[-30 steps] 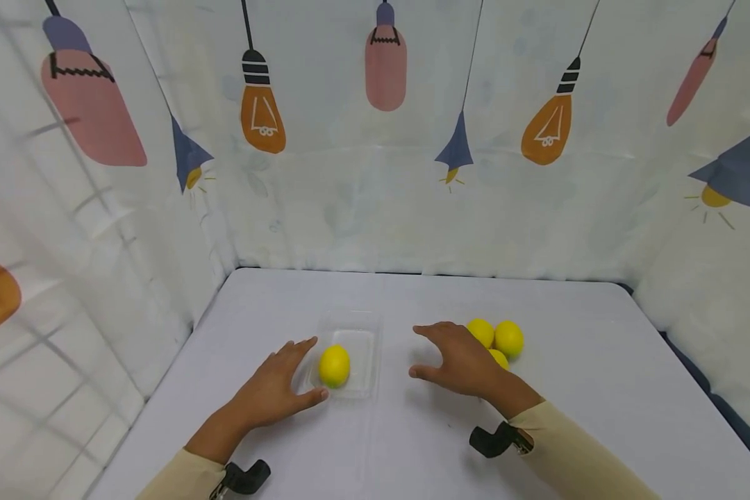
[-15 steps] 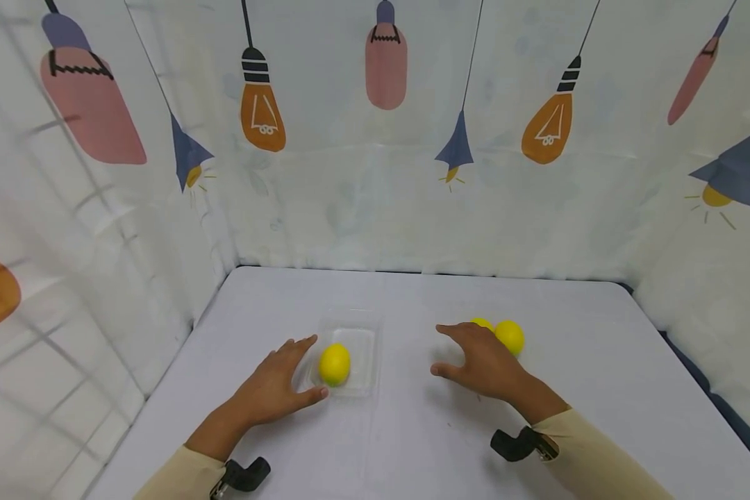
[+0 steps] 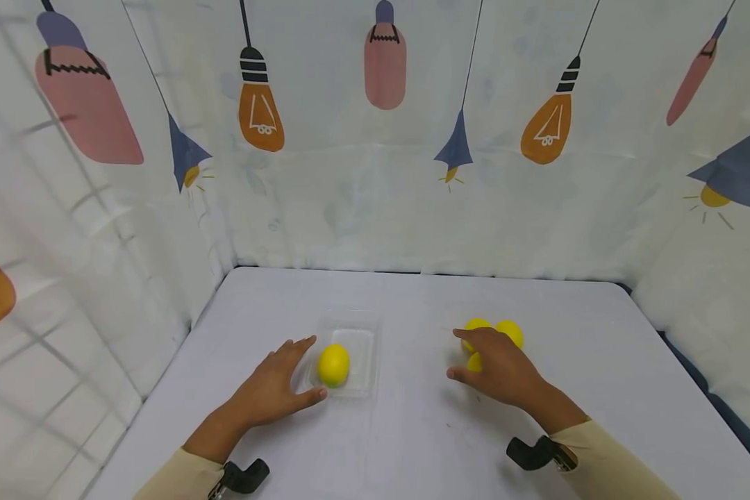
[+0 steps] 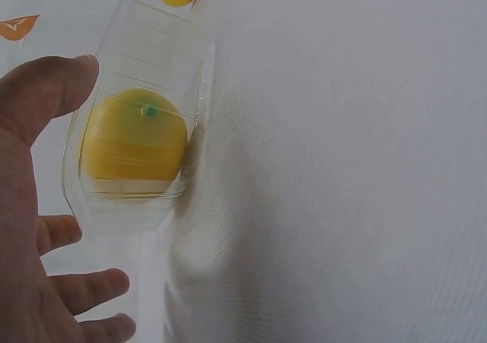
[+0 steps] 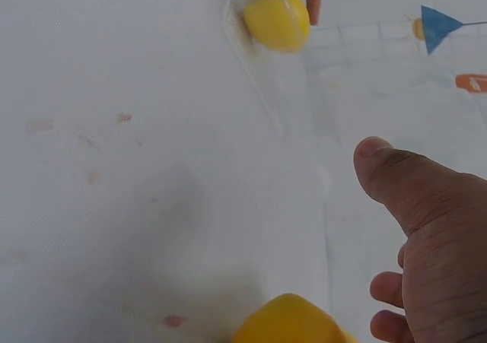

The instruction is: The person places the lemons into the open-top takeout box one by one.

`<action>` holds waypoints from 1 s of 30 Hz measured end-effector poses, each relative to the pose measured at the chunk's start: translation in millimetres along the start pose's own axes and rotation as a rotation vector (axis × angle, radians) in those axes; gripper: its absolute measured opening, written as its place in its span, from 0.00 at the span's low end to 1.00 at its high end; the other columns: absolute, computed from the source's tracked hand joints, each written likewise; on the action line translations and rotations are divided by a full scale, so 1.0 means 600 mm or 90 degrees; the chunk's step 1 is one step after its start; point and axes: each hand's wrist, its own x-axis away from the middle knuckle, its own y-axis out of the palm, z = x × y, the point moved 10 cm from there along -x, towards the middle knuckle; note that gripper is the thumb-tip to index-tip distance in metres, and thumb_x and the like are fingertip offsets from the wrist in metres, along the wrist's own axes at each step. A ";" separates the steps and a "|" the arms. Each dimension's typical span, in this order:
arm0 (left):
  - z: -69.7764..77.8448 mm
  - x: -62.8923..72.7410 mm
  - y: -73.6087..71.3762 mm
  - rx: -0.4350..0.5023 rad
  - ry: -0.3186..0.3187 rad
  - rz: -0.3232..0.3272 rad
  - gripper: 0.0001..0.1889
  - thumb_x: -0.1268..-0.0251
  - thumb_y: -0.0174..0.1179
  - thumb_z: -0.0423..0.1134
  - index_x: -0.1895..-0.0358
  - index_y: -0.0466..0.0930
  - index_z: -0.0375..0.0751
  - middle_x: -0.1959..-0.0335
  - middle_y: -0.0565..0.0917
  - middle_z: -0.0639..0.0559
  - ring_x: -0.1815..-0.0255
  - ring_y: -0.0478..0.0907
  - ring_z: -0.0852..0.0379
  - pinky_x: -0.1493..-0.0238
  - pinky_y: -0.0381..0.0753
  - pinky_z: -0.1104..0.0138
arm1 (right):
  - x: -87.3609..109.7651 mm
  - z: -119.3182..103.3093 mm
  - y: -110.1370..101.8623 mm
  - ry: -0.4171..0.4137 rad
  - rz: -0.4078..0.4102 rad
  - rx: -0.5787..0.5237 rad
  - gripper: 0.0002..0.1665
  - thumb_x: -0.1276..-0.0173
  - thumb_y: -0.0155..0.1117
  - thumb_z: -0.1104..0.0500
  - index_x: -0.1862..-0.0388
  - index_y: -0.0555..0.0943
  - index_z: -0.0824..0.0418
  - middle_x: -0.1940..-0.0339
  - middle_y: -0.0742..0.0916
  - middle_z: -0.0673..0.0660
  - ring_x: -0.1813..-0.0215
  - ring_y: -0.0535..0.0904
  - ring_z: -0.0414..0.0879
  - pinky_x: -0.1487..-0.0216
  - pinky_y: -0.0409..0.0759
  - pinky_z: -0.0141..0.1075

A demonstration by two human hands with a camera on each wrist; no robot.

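Note:
One yellow lemon [image 3: 334, 365] lies in the near left part of a clear plastic container [image 3: 364, 357]. My left hand [image 3: 269, 392] stands around the container's left near corner, fingers and thumb spread. In the left wrist view, its thumb [image 4: 68, 84] is right at the container's rim, and the lemon [image 4: 133, 145] shows a green spot through the wall. To the right, my right hand [image 3: 503, 368] hovers with spread fingers over a cluster of lemons [image 3: 510, 332], partly hiding them. A lemon [image 5: 289, 322] sits low in the right wrist view, below that hand.
The white table [image 3: 412, 444] carries the container left of centre and the lemon cluster right of it. Patterned cloth walls [image 3: 350, 208] close in the back and both sides. A black wrist mount [image 3: 531, 453] sticks out under the right sleeve, another [image 3: 246, 478] under the left.
My right hand has moved to the right over the lemon cluster, fingers staying spread. My left hand, the container and its lemon have stayed in place.

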 end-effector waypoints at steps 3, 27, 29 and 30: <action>0.001 0.001 0.000 0.001 0.007 0.002 0.52 0.41 0.66 0.70 0.20 0.59 0.46 0.23 0.66 0.39 0.22 0.56 0.31 0.25 0.52 0.35 | 0.004 0.009 0.000 0.018 -0.005 0.007 0.45 0.40 0.76 0.36 0.29 0.77 0.56 0.34 0.82 0.57 0.33 0.75 0.58 0.33 0.73 0.57; 0.002 0.001 0.002 -0.002 0.012 0.001 0.53 0.41 0.63 0.73 0.19 0.58 0.46 0.23 0.65 0.36 0.22 0.56 0.30 0.26 0.53 0.34 | 0.043 0.070 -0.017 0.057 0.028 0.020 0.46 0.42 0.79 0.38 0.31 0.78 0.62 0.36 0.83 0.62 0.35 0.77 0.63 0.35 0.73 0.61; 0.001 0.001 0.003 -0.002 0.007 0.000 0.53 0.41 0.63 0.74 0.19 0.58 0.47 0.23 0.64 0.36 0.22 0.55 0.30 0.26 0.53 0.35 | 0.044 0.073 -0.016 0.059 0.028 0.024 0.46 0.42 0.79 0.39 0.30 0.77 0.62 0.36 0.83 0.61 0.35 0.77 0.62 0.35 0.73 0.60; 0.001 0.001 0.003 -0.001 0.006 -0.001 0.53 0.41 0.63 0.73 0.19 0.58 0.47 0.23 0.64 0.36 0.22 0.55 0.30 0.26 0.53 0.35 | 0.044 0.074 -0.015 0.060 0.027 0.025 0.46 0.42 0.79 0.39 0.30 0.77 0.62 0.36 0.83 0.61 0.35 0.77 0.62 0.35 0.73 0.60</action>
